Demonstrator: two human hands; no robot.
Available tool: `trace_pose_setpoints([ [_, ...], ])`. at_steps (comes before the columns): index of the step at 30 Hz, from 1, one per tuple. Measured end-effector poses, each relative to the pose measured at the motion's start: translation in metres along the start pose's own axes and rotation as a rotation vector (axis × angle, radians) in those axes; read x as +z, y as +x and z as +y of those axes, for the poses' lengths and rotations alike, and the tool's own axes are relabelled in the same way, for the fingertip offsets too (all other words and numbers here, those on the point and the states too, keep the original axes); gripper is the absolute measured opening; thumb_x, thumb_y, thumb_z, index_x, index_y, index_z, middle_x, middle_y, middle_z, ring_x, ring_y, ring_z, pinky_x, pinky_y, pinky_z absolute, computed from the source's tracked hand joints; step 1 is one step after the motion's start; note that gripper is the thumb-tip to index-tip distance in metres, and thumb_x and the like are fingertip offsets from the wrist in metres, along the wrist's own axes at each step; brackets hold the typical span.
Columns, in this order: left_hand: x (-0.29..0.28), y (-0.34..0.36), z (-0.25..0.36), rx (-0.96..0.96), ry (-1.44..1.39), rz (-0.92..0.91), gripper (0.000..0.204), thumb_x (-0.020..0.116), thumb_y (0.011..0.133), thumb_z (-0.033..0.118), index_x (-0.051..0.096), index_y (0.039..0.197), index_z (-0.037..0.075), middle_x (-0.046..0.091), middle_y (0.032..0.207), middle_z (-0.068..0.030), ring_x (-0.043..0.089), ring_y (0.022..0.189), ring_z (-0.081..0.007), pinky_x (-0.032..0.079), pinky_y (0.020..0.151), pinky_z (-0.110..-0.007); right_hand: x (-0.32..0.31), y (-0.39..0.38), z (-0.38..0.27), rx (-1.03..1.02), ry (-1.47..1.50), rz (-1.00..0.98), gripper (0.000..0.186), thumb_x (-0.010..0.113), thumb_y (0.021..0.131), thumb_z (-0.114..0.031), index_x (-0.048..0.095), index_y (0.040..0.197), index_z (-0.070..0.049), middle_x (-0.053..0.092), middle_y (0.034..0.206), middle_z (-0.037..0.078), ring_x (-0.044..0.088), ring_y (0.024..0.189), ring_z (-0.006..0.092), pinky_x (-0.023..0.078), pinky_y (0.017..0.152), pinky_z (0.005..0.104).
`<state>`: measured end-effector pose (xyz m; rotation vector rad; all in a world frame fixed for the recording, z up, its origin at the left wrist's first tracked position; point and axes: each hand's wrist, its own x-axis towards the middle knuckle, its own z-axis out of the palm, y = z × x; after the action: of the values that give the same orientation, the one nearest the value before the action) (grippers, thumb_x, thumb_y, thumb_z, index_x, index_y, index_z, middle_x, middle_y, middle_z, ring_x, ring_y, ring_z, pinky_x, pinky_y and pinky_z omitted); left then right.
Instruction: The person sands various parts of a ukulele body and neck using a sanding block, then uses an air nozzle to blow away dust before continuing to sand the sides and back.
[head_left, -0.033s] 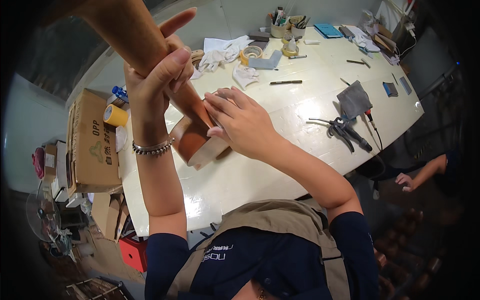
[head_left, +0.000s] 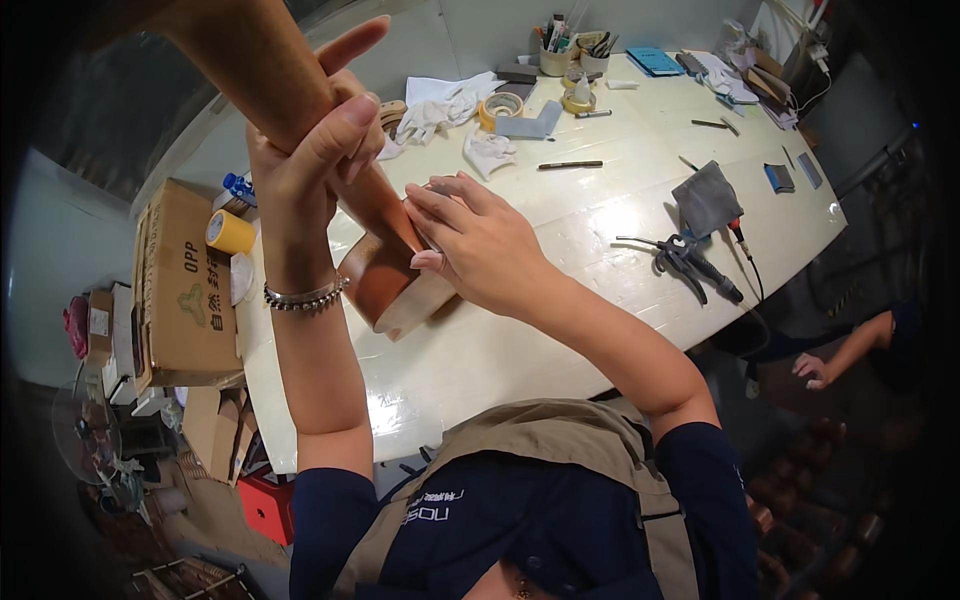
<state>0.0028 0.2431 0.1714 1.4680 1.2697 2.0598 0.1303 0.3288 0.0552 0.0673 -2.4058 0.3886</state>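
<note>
A long, smooth brown wooden piece (head_left: 272, 80) slants from the upper left down over the table. It narrows toward a broad, curved lower part (head_left: 380, 275) with a pale edge, just above or on the tabletop. My left hand (head_left: 315, 150) is wrapped round the shaft, thumb across it and index finger stretched out. Against the narrow lower end lies my right hand (head_left: 475, 240), its fingers bent close together and the thumb near the wood's edge. A thin dark edge shows under those fingers; the palm hides what it is.
On the pale table (head_left: 560, 330) are an air blow gun (head_left: 690, 265), a grey square pad (head_left: 707, 195), a black pen (head_left: 570, 165), tape rolls (head_left: 500, 108) and white gloves (head_left: 435, 120). A cardboard box (head_left: 185, 285) stands left. Another person's hand (head_left: 812, 370) shows at right.
My right hand has shifted very slightly left against the wooden piece. My left hand keeps its hold. The other person's hand at right has moved a little.
</note>
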Motion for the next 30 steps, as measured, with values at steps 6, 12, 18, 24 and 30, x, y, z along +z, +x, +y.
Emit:
trace_pose_setpoints([
  [6,-0.016,-0.004,0.007,0.032,0.014,0.039,0.048,0.06,0.074,0.005,0.046,0.114,-0.016,0.051,0.064,-0.0039,0.041,0.046,-0.0054,0.034,0.048,-0.019,-0.03,-0.044,-0.003,-0.086,0.066,-0.045,0.054,0.069,0.067,-0.027,0.058,0.111,0.003,0.051,0.125,0.01,0.048,0.112,0.0264,0.041,0.095,0.0359],
  [12,-0.006,-0.005,0.009,-0.014,0.041,0.021,0.051,0.059,0.075,0.005,0.043,0.118,-0.017,0.047,0.061,-0.0017,0.04,0.046,-0.0053,0.034,0.048,-0.02,-0.001,-0.017,-0.012,-0.089,0.055,0.012,0.058,0.069,0.066,-0.024,0.056,0.115,0.004,0.05,0.127,0.01,0.048,0.112,0.0263,0.042,0.094,0.0339],
  [18,-0.006,-0.006,0.011,-0.02,0.0,0.035,0.047,0.06,0.075,0.004,0.045,0.115,-0.017,0.048,0.061,-0.0023,0.04,0.046,-0.0052,0.033,0.047,-0.019,0.002,-0.011,-0.01,-0.07,0.122,-0.019,0.053,0.069,0.07,-0.023,0.057,0.115,0.002,0.05,0.125,0.007,0.048,0.112,0.0245,0.042,0.093,0.0325],
  [24,0.0,-0.003,0.003,-0.015,0.02,0.032,0.039,0.06,0.075,0.004,0.051,0.108,-0.015,0.055,0.068,-0.0068,0.043,0.045,-0.0053,0.035,0.044,-0.019,0.006,0.01,0.011,-0.051,0.11,-0.013,0.044,0.07,0.07,-0.018,0.059,0.108,0.002,0.053,0.121,0.006,0.048,0.109,0.0243,0.043,0.091,0.0328],
  [30,-0.006,-0.004,0.012,-0.022,0.102,0.083,0.05,0.059,0.074,0.007,0.046,0.115,-0.017,0.049,0.062,-0.0029,0.041,0.045,-0.005,0.035,0.049,-0.019,-0.016,-0.041,0.03,-0.012,0.324,0.051,0.035,0.067,0.074,-0.011,0.061,0.107,0.0,0.059,0.113,0.009,0.051,0.103,0.027,0.044,0.087,0.0367],
])
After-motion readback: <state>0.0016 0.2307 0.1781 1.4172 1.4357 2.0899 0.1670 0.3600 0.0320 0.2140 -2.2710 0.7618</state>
